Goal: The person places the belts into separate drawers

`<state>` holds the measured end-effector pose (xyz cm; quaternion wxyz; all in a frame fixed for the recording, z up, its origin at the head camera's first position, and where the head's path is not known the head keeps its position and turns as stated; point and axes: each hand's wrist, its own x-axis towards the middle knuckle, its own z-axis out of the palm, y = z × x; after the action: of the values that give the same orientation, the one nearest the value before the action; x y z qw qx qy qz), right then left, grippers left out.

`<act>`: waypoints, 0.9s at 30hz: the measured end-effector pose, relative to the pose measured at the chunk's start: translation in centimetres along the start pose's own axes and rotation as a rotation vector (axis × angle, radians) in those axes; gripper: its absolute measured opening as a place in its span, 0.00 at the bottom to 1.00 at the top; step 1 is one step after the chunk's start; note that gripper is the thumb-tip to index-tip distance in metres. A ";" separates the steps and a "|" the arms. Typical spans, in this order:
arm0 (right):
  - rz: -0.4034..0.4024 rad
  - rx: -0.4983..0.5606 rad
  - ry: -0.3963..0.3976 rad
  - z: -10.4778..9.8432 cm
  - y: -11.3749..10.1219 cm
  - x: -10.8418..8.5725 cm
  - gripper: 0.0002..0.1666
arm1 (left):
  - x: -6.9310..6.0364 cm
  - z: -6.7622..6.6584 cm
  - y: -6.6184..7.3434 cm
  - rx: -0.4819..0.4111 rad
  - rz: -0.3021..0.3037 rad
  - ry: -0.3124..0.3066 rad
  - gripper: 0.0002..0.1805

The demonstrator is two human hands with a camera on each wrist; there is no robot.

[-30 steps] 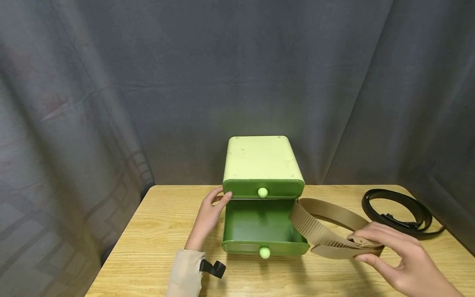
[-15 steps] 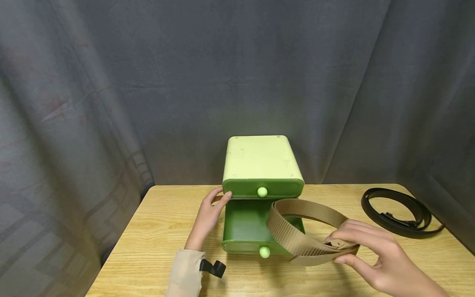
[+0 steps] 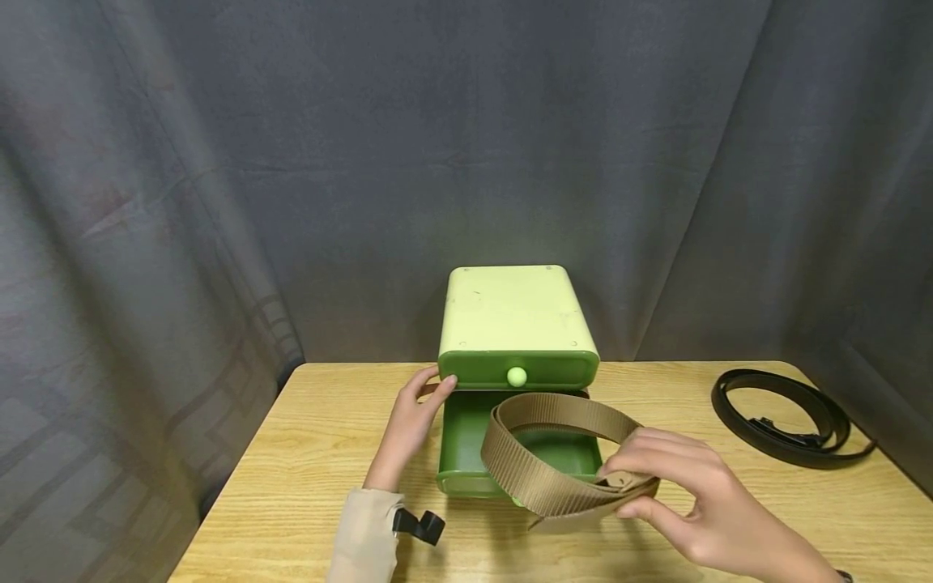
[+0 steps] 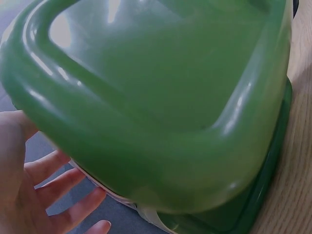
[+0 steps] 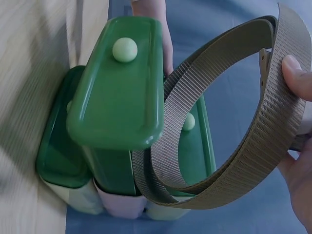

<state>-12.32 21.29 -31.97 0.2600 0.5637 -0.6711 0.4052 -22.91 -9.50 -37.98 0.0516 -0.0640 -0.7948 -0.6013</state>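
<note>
A small cabinet with a pale yellow-green top and green drawer fronts stands on the table. One drawer below the top one is pulled out; no contents show in its visible part. My left hand rests on the cabinet's left side, thumb at the front edge; in the left wrist view its fingers lie spread along the side. My right hand pinches a coiled tan webbing belt between thumb and fingers. The loop hangs over the open drawer and covers most of its knob.
A coiled black belt with a dark buckle lies on the wooden table at the right. A grey curtain hangs behind. In the right wrist view, a lower drawer front is closed beneath the pulled-out one.
My right hand has carried the tan belt leftwards, from beside the cabinet to over the pulled-out drawer. The left hand and the cabinet have stayed in place.
</note>
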 end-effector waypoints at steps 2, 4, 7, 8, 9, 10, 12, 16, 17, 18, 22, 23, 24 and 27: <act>-0.002 -0.002 -0.002 0.4 0.1 0.3 0.15 | -0.1 0.0 0.3 -0.001 0.003 -0.003 0.24; 0.003 -0.007 0.001 0.7 0.3 0.5 0.14 | 0.0 0.0 0.1 0.002 0.011 0.001 0.24; 0.009 -0.002 0.008 1.3 0.5 0.7 0.13 | 0.5 0.2 -1.2 0.008 0.019 0.010 0.25; 0.012 -0.003 0.010 1.4 0.6 0.8 0.13 | 0.6 0.2 -1.6 0.012 0.026 0.012 0.26; 0.014 -0.005 0.010 1.6 0.7 0.8 0.13 | 0.7 0.3 -1.9 0.016 0.029 0.014 0.26; 0.018 -0.003 0.008 1.7 0.9 0.8 0.13 | 0.8 0.3 -2.1 0.019 0.033 0.016 0.26; 0.034 -0.002 -0.001 1.8 1.2 0.9 0.14 | 0.9 0.3 -2.4 0.021 0.038 0.017 0.27; 0.078 0.012 -0.030 2.0 1.9 1.1 0.15 | 0.8 0.2 -2.4 0.024 0.038 0.013 0.28; 0.087 0.011 -0.035 2.1 2.1 1.1 0.16 | 0.8 0.2 -2.4 0.026 0.037 0.011 0.28; 0.094 0.020 -0.040 2.1 2.2 1.2 0.17 | 0.7 0.2 -2.4 0.029 0.037 0.008 0.28; 0.124 0.035 -0.055 2.4 2.8 1.5 0.20 | 0.7 0.2 -2.3 0.032 0.029 -0.001 0.29; 0.131 0.038 -0.060 2.4 2.8 1.5 0.21 | 0.8 0.2 -2.3 0.033 0.030 -0.003 0.29; 0.147 0.044 -0.069 2.5 2.9 1.5 0.22 | 0.8 0.2 -2.3 0.033 0.031 -0.005 0.29; 0.178 0.052 -0.093 2.8 3.1 1.5 0.24 | 0.8 0.2 -2.2 0.030 0.027 -0.004 0.30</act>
<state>-15.34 18.30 -33.05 0.1766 0.5267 -0.7191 0.4174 -24.01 -9.85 -40.01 0.0592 -0.0752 -0.8027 -0.5886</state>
